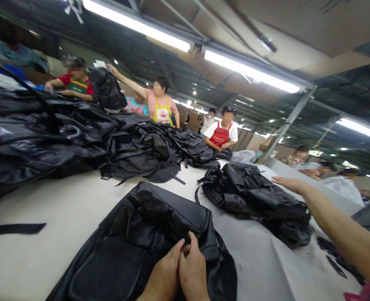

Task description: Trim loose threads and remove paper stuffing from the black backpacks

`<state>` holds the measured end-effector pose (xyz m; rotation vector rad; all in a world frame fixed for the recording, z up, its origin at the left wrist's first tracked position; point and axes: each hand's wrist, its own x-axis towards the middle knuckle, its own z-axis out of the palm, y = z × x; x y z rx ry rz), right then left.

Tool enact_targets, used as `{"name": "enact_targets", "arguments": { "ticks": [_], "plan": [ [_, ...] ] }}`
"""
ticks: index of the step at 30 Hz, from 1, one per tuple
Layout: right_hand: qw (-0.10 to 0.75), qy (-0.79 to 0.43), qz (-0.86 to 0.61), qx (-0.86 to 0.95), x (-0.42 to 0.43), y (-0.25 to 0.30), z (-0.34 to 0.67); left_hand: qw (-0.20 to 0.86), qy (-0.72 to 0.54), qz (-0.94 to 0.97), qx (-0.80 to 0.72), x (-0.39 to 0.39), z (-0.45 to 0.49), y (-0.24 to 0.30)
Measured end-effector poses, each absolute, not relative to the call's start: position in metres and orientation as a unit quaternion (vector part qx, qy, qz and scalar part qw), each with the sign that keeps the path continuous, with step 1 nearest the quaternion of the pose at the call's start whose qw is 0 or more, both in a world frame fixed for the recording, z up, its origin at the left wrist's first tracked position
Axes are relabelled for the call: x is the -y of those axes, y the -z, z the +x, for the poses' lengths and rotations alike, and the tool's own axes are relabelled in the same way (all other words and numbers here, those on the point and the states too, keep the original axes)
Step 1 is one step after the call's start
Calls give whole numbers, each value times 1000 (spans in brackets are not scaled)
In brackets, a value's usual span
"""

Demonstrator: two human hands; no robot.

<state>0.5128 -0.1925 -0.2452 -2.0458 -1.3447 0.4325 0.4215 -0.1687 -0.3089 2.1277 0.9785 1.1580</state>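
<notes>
A black, leather-look backpack (109, 267) lies on the white-covered table right in front of me, its smooth panel and front pocket facing up. My left hand (164, 271) and my right hand (193, 269) meet over its right-hand part. The fingers of both hands are drawn together, fingertips close to each other at the bag's surface. Whatever is pinched between them, if anything, is too small or hidden to make out.
More black backpacks (253, 196) lie just beyond on the right, where another person's arm (332, 221) reaches in. A large heap of black bags (141, 146) covers the far left. A black strap (14, 228) lies at left. Several co-workers stand behind; one lifts a bag (106, 88).
</notes>
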Motion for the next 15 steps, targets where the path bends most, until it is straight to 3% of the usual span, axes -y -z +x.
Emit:
{"name": "enact_targets", "arguments": {
  "ticks": [9, 15],
  "plan": [
    [382, -238, -804, 388, 172, 237, 512, 329, -433, 751, -374, 166, 412, 294],
    [447, -215, -740, 455, 177, 240, 486, 423, -429, 671, -432, 145, 394, 287]
  ]
}}
